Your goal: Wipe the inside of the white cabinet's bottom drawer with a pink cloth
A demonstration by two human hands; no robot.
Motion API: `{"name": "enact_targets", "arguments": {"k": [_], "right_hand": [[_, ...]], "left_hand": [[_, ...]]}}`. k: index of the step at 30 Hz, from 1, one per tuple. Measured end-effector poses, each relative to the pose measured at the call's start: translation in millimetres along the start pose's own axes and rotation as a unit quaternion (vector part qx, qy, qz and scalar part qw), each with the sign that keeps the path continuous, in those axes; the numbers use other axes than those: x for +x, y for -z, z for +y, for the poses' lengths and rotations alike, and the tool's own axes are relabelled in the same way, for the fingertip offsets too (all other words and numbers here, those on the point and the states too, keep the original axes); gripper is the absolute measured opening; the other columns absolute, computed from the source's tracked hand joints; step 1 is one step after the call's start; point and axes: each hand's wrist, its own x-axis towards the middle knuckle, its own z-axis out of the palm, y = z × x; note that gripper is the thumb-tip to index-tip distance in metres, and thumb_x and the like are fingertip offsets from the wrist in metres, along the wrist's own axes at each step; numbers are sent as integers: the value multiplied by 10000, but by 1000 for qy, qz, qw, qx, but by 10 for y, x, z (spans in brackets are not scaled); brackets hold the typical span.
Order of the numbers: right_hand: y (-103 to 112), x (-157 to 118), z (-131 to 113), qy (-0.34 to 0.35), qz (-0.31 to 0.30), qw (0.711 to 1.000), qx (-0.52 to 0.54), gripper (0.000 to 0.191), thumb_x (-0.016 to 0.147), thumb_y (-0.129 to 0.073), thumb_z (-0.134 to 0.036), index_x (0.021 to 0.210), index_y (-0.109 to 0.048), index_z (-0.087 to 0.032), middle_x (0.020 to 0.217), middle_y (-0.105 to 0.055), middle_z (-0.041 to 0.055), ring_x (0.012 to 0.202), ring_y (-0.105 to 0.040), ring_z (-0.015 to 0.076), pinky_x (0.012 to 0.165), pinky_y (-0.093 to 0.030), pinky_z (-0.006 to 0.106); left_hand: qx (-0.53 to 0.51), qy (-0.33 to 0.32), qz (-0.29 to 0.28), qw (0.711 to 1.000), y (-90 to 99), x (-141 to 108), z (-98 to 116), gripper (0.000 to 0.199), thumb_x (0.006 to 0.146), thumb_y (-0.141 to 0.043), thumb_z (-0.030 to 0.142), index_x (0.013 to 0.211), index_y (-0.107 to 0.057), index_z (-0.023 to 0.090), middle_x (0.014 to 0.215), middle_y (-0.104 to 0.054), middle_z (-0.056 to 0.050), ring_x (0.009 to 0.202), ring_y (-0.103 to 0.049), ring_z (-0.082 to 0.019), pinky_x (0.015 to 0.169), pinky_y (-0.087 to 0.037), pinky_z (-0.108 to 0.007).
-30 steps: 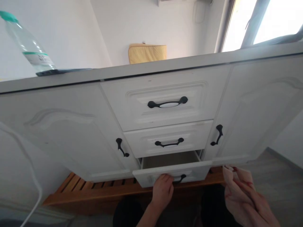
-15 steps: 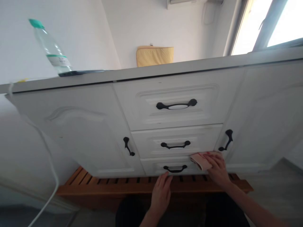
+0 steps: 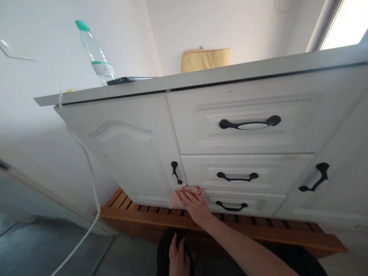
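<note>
My right hand (image 3: 194, 204) presses a pale pink cloth (image 3: 176, 199) flat against the white cabinet, at the left end of the bottom drawer (image 3: 244, 205), right below the left door's black handle (image 3: 175, 173). The bottom drawer is closed; its black handle (image 3: 231, 207) lies to the right of my hand. My left hand (image 3: 178, 257) rests low on my dark-clothed knee, holding nothing, fingers loosely apart.
Two more closed drawers sit above, with black handles (image 3: 249, 123) (image 3: 237, 177). The right door handle (image 3: 314, 177) is farther right. A water bottle (image 3: 96, 53) and a dark phone (image 3: 126, 80) stand on the countertop. A white cable (image 3: 86, 168) hangs at left. A wooden slatted rack (image 3: 230, 226) lies under the cabinet.
The bottom drawer went from open to closed. My right hand with the cloth slid left along the drawer front to its left end. My left hand left the drawer and dropped to my knee.
</note>
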Motion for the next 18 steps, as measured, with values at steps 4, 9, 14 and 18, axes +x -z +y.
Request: {"name": "enact_targets", "arguments": {"k": [4, 9, 14, 18], "right_hand": [[-243, 14, -12, 51, -29, 998, 11, 514, 1011, -392, -126, 1509, -466, -233, 1474, -605, -6, 1321, -531, 115, 950, -474, 280], [-1, -462, 455, 94, -56, 994, 16, 527, 993, -415, -105, 1492, -497, -251, 1375, -677, -42, 1219, -579, 86, 974, -457, 251], [655, -1061, 972, 57, -59, 996, -37, 471, 969, -465, -92, 1390, -603, -250, 1375, -677, -27, 1190, -571, 144, 955, -432, 314], [1091, -1615, 1362, -1, -61, 992, -108, 406, 919, -537, -94, 1186, -713, -344, 1293, -716, -60, 1105, -585, 193, 1003, -385, 376]], "left_hand": [[50, 69, 82, 993, -8, -4, -271, 424, 897, -462, 127, 1242, -709, 123, 1486, -515, -229, 1348, -560, -332, 1143, -468, -473], [61, 181, 29, 981, 204, 67, -213, 419, 951, -430, 245, 1277, -681, 168, 1458, -559, -182, 1254, -622, -299, 902, -569, -391], [93, 153, 13, 984, 401, 127, 106, 423, 950, -408, 207, 1247, -709, 243, 1491, -566, -109, 1301, -587, -258, 821, -531, -335], [92, 137, -19, 986, 442, 124, 163, 419, 942, -426, 208, 1232, -721, 275, 1505, -568, -95, 1339, -564, -258, 869, -521, -346]]}}
